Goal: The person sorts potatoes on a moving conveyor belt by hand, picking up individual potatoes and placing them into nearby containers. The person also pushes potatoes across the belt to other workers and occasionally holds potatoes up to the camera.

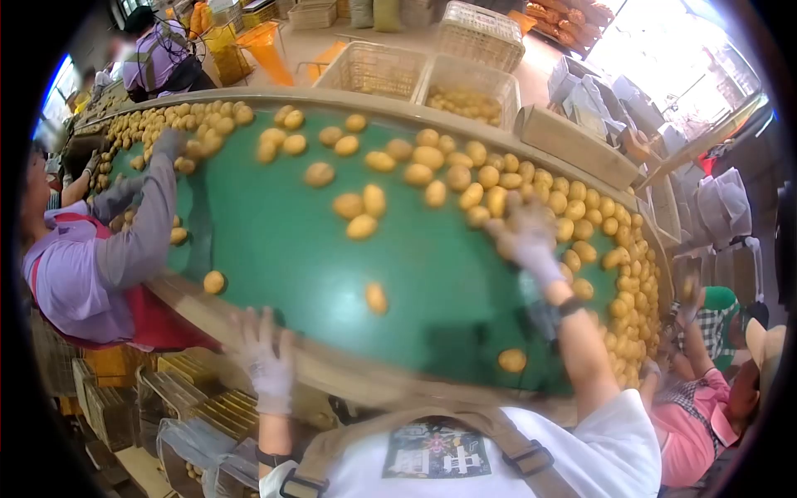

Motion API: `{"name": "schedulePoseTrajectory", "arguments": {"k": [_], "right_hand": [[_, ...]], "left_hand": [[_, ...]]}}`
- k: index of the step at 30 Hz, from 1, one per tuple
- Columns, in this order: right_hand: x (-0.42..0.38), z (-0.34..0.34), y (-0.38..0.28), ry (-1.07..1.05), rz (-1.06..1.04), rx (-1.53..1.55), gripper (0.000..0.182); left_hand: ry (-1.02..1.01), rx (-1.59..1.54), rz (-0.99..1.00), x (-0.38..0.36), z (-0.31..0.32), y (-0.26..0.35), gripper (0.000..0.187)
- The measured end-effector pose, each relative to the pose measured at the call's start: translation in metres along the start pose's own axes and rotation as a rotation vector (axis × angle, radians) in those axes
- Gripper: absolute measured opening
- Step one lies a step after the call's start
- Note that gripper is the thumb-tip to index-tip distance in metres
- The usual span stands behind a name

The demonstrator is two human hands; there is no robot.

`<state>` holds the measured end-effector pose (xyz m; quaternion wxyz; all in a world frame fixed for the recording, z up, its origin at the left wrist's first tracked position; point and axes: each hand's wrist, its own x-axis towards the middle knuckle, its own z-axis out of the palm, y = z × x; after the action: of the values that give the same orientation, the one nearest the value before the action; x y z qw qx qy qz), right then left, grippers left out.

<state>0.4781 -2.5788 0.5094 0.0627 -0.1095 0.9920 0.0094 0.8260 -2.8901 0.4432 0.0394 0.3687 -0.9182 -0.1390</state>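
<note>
Green worktop (290,249): right hand (530,236) spread at potatoes (427,158), left hand (267,357) spread by near edge (357,355). Hasty sweep could bruise potatoes.

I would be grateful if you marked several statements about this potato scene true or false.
1. The potatoes lie on a green surface. True.

2. The person's left hand is gripping a potato. False: it is spread open at the near edge, with no potato in it.

3. The person's right hand is at the crowded potatoes rather than by the lone potato between the hands. True.

4. The co-worker at the left of the picture wears a green apron. False: the apron is red.

5. One of the crates beyond the far edge has potatoes in it. True.
</note>
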Motion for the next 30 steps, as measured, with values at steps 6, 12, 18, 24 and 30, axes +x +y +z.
{"name": "schedulePoseTrajectory", "arguments": {"k": [6, 12, 18, 24, 30], "right_hand": [[0.021, -0.02, -0.043, -0.121, -0.653, 0.403, 0.049], [0.159, 0.008, -0.058, 0.009, -0.39, -0.043, 0.041], [0.116, 0.006, -0.049, -0.11, -0.517, 0.058, 0.041], [-0.035, -0.015, -0.086, -0.139, -0.448, 0.804, 0.045], [-0.132, -0.05, -0.093, -0.097, -0.894, 0.736, 0.046]], "left_hand": [[0.076, -0.119, 0.083, -0.029, -0.015, -0.016, 0.053], [0.206, -0.166, 0.1, -0.031, -0.017, -0.016, 0.046], [0.005, -0.936, 0.155, -0.008, -0.063, 0.008, 0.043], [-0.708, -2.028, -0.15, -0.001, -0.058, 0.063, 0.049], [-0.636, -1.587, 0.152, -0.01, -0.061, 0.011, 0.033]]}}
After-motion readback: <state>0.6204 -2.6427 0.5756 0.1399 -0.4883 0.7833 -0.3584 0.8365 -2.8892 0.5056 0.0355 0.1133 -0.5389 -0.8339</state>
